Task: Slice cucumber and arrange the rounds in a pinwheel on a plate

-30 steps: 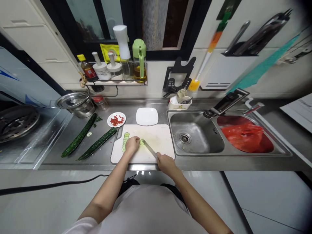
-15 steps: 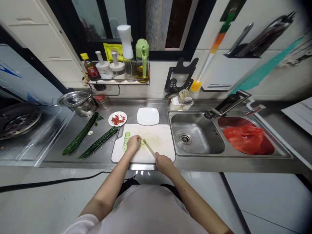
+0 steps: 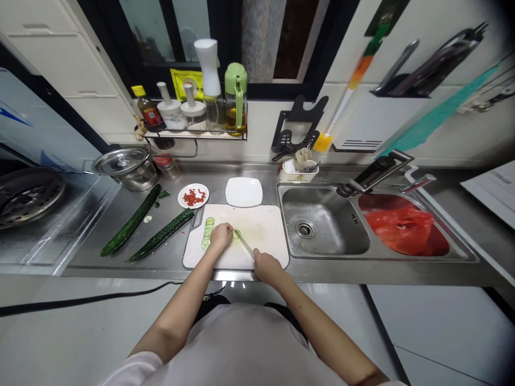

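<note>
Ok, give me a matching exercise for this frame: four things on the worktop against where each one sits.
Things:
1 knife
2 cucumber slices
3 whole cucumbers
4 square white plate

Places:
A on the counter, left of the board
B in the right hand
C behind the board
D on the board, by the left hand

Pairs: 1-B, 2-D, 3-A, 4-C

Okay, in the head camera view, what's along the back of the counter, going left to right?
Stove burner → lidded steel pot → dish of red chilli → white plate → steel sink → red plastic in the right basin.
</note>
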A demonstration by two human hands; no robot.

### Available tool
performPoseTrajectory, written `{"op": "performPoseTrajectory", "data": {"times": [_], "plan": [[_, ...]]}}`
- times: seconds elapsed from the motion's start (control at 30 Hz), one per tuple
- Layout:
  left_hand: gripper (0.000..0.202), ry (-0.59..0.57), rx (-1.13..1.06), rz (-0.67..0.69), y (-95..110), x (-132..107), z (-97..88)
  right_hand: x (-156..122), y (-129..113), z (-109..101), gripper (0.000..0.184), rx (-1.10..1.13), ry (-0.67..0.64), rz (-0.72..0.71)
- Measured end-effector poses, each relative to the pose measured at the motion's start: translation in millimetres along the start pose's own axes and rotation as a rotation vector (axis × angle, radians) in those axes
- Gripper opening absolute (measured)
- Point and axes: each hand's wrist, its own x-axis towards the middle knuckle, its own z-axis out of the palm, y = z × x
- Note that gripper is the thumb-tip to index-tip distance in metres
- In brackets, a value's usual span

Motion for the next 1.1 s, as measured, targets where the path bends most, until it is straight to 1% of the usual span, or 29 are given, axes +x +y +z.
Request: {"op": "performPoseTrajectory", "data": {"times": [0.17, 0.37, 0.57, 0.8, 0.97, 1.1], "plan": [[0.020, -0.003, 0.000, 0.004, -0.8, 1.5, 0.9, 0.0, -2.8, -6.1, 0.031, -0.003, -0.023, 0.013], [0.017, 0.002, 0.006, 0.009, -1.8, 2.3, 0.9, -1.4, -2.3, -6.7, 0.029, 0.000, -0.013, 0.000], [0.018, -0.014, 0.038, -0.010, -1.4, 1.1, 3.8, -3.8, -0.4, -7.9, 0.029, 0.008, -0.025, -0.001], [0.015, 0.007, -0.006, -0.051, 2.8, 0.9, 7.1, -2.7, 1.0, -6.9, 0.028, 0.023, -0.028, 0.002], [0.025, 0.010, -0.073, -0.074, 3.0, 1.9, 6.5, -1.0, 2.6, -4.1, 0.029, 0.026, -0.021, 0.000], [0.027, -0.010, -0.117, -0.089, 3.4, -0.1, 5.6, 0.0, 2.3, -4.4, 0.029, 0.024, -0.024, 0.003]]}}
